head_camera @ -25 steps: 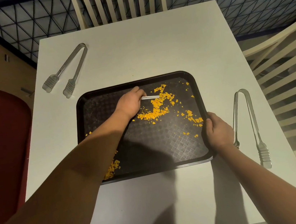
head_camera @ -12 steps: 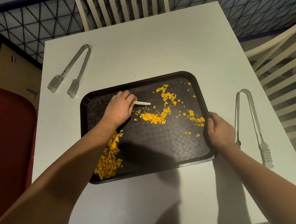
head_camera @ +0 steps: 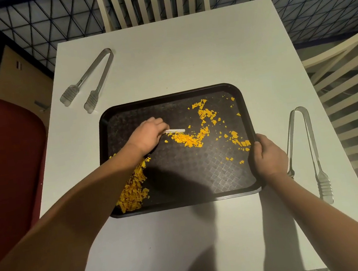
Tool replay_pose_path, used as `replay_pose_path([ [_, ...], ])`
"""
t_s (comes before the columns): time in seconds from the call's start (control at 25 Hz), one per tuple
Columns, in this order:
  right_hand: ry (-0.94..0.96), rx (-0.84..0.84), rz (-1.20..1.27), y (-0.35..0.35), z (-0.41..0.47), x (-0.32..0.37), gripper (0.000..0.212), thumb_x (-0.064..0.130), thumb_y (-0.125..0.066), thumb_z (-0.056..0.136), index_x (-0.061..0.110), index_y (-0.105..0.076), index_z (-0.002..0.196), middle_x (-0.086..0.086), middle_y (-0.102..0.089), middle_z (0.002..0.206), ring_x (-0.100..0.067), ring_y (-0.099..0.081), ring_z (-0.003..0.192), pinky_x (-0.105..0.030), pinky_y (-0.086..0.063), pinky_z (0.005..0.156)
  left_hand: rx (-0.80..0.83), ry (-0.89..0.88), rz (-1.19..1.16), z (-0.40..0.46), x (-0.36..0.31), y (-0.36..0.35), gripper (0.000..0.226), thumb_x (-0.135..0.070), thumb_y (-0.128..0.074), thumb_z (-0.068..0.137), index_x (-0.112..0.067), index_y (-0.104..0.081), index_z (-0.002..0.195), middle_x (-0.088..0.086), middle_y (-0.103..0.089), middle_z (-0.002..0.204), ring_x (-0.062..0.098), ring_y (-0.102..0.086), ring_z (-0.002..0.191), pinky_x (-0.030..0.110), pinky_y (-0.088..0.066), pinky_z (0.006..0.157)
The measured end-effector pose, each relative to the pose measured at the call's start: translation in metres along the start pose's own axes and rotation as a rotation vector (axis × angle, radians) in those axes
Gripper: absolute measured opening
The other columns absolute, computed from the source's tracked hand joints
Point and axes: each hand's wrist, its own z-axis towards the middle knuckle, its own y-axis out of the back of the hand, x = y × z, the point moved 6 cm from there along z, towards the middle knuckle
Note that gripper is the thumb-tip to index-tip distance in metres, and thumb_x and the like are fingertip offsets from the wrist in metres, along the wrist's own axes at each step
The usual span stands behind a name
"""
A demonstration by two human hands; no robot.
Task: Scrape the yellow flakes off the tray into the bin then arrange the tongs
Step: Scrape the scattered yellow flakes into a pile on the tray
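Note:
A dark tray [head_camera: 168, 97] lies in the middle of the white table [head_camera: 185, 50]. Yellow flakes [head_camera: 187, 139] run in a band across its middle and right, and a bigger heap of flakes [head_camera: 133, 192] sits at its near left corner, partly under my forearm. My left hand [head_camera: 147, 135] grips a thin white scraper [head_camera: 175, 131] whose tip touches the left end of the band. My right hand [head_camera: 268, 157] grips the tray's right rim. One pair of metal tongs [head_camera: 88, 79] lies at the far left, another pair of tongs [head_camera: 307, 150] beside my right hand.
A red bin [head_camera: 6, 162] stands against the table's left edge, close to the tray's left side. White slatted chairs stand behind the table [head_camera: 153, 0] and at the right [head_camera: 348, 95]. A brown box [head_camera: 19, 74] sits on the floor at far left.
My left hand dragged the scraper leftward across the tray, pulling flakes with it, and uncovered the heap at the near left corner. My right hand kept its grip on the rim.

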Motion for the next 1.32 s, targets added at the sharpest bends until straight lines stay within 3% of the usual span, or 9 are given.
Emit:
replay_pose_path([
  [0.08, -0.001, -0.003, -0.002, 0.000, 0.000, 0.000, 0.046, 0.034, -0.024, 0.085, 0.021, -0.056, 0.115, -0.010, -0.068, 0.093, -0.037, -0.060, 0.083, -0.031, -0.034, 0.065, 0.019, 0.013, 0.126, -0.009, -0.001, 0.007, 0.025, -0.017, -0.044, 0.096, -0.012, -0.059, 0.114, 0.008, -0.059, 0.109, 0.027, -0.050, 0.100, 0.034, -0.036, 0.088],
  [0.16, -0.005, -0.001, -0.006, 0.000, 0.000, 0.001, 0.046, 0.035, -0.024, 0.085, 0.021, -0.056, 0.115, -0.010, -0.068, 0.092, -0.038, -0.060, 0.082, -0.031, -0.034, 0.065, -0.117, 0.177, 0.134, -0.015, -0.010, 0.024, 0.025, -0.018, -0.043, 0.095, -0.011, -0.057, 0.114, 0.011, -0.058, 0.109, 0.029, -0.053, 0.098, 0.037, -0.039, 0.086],
  [0.28, -0.003, 0.004, -0.013, -0.001, -0.001, 0.000, 0.045, 0.035, -0.024, 0.085, 0.020, -0.055, 0.113, -0.011, -0.067, 0.091, -0.038, -0.059, 0.080, -0.031, -0.034, 0.064, -0.178, 0.349, -0.077, -0.021, -0.063, 0.019, 0.020, -0.016, -0.043, 0.093, -0.008, -0.055, 0.108, 0.013, -0.057, 0.103, 0.032, -0.060, 0.090, 0.041, -0.046, 0.078],
  [0.4, -0.005, 0.004, -0.010, 0.000, -0.001, 0.000, 0.045, 0.035, -0.024, 0.085, 0.020, -0.055, 0.113, -0.011, -0.067, 0.091, -0.038, -0.059, 0.080, -0.031, -0.034, 0.064, -0.095, 0.357, -0.250, -0.017, -0.126, -0.017, 0.021, -0.012, -0.041, 0.095, -0.006, -0.050, 0.113, 0.012, -0.055, 0.107, 0.029, -0.062, 0.092, 0.034, -0.049, 0.077],
  [0.56, -0.003, -0.001, -0.008, 0.001, -0.001, 0.001, 0.046, 0.034, -0.025, 0.086, 0.020, -0.055, 0.116, -0.012, -0.068, 0.093, -0.038, -0.060, 0.082, -0.031, -0.034, 0.065, -0.094, 0.363, -0.359, -0.001, -0.154, -0.042, 0.030, -0.006, -0.038, 0.096, -0.005, -0.044, 0.126, 0.014, -0.056, 0.114, 0.027, -0.063, 0.096, 0.036, -0.054, 0.082],
  [0.72, -0.003, 0.002, -0.017, 0.002, -0.001, 0.003, 0.047, 0.033, -0.025, 0.085, 0.018, -0.055, 0.117, -0.014, -0.067, 0.094, -0.040, -0.060, 0.084, -0.032, -0.036, 0.066, -0.106, 0.406, -0.309, 0.000, -0.143, -0.049, 0.027, -0.002, -0.038, 0.095, -0.002, -0.049, 0.119, 0.016, -0.057, 0.113, 0.029, -0.063, 0.092, 0.036, -0.052, 0.077],
  [1.04, -0.023, 0.029, -0.012, 0.003, -0.002, 0.003, 0.051, 0.035, -0.023, 0.083, 0.017, -0.054, 0.119, -0.016, -0.067, 0.096, -0.040, -0.059, 0.086, -0.034, -0.039, 0.069, -0.107, 0.711, -0.358, -0.045, -0.082, -0.050, 0.027, -0.009, -0.040, 0.095, -0.004, -0.050, 0.120, 0.017, -0.055, 0.116, 0.035, -0.060, 0.101, 0.042, -0.047, 0.088],
  [1.12, -0.027, 0.036, -0.011, 0.002, -0.002, 0.003, 0.051, 0.035, -0.022, 0.083, 0.018, -0.054, 0.119, -0.016, -0.067, 0.095, -0.040, -0.059, 0.085, -0.034, -0.038, 0.068, -0.139, 0.688, -0.375, -0.040, -0.088, -0.046, 0.027, -0.009, -0.039, 0.096, -0.004, -0.049, 0.120, 0.016, -0.054, 0.116, 0.032, -0.061, 0.098, 0.039, -0.049, 0.085],
  [1.32, -0.031, 0.042, -0.007, 0.001, -0.001, 0.002, 0.050, 0.035, -0.021, 0.083, 0.018, -0.055, 0.115, -0.014, -0.066, 0.089, -0.039, -0.058, 0.081, -0.032, -0.033, 0.065, -0.105, 0.370, -0.316, -0.007, -0.157, -0.050, 0.021, -0.004, -0.038, 0.095, -0.004, -0.049, 0.112, 0.015, -0.056, 0.106, 0.032, -0.063, 0.088, 0.040, -0.052, 0.074],
])
